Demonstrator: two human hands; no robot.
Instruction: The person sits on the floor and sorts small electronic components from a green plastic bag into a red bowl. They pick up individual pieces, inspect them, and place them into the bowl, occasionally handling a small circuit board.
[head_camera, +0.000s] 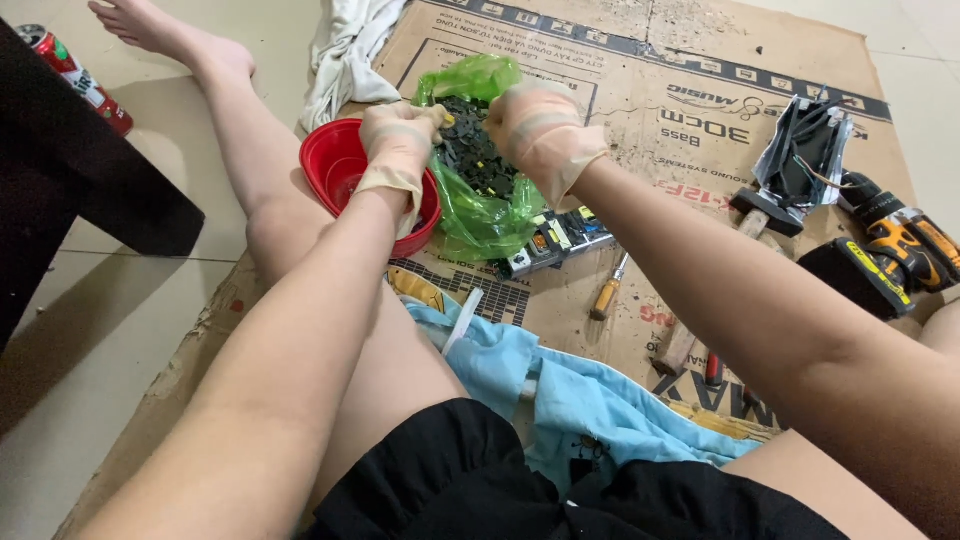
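A red bowl (335, 165) sat at the left, touching the green plastic bag (480, 200) of small black parts (470, 150). The bag's rim was pinched by the gloved left hand (400, 135). The gloved right hand (540, 125) was curled into the parts; its exact grasp could not be told. Parts could be spilled onto the cardboard (680, 110) if the thin, slack bag were tipped or let go.

We have one view, worn on our head, looking steeply down and forward over our lap, close to the cardboard sheet (640, 90) on the floor.
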